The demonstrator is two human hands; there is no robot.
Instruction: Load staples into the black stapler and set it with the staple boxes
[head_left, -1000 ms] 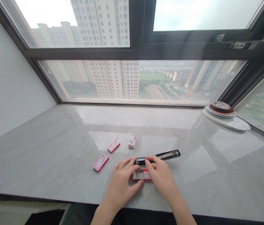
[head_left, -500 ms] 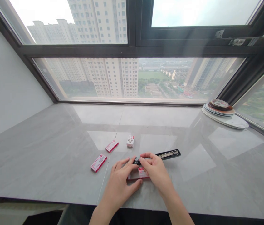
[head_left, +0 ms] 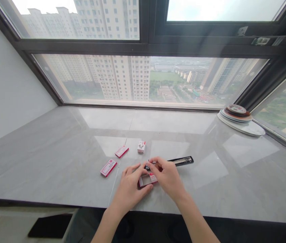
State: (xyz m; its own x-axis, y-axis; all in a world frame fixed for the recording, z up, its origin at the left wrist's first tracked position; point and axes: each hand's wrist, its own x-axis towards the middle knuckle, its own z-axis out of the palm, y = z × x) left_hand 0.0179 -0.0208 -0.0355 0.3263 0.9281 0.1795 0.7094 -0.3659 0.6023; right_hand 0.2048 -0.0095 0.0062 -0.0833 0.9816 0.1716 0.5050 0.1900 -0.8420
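An opened black stapler (head_left: 183, 161) lies on the grey ledge, its long arm pointing right and its near end between my hands. My left hand (head_left: 133, 182) rests around that end and around a red and white box (head_left: 146, 180), thumb at the box's near edge, fingers apart over the stapler end. Above the stapler, my right hand (head_left: 167, 175) has thumb and index finger pinched together at its left end; what they hold, if anything, is too small to make out. My right fingers cover part of the stapler and box.
Two flat red and white boxes (head_left: 109, 168) (head_left: 122, 151) lie left of my hands. A small white box (head_left: 141, 147) stands beyond them. Stacked round plates (head_left: 241, 125) sit at the right by the window frame (head_left: 143, 47).
The view has tilted down slightly. My right thumb and index finger have moved left over the stapler's end, and more of the box between my hands shows at its left part.
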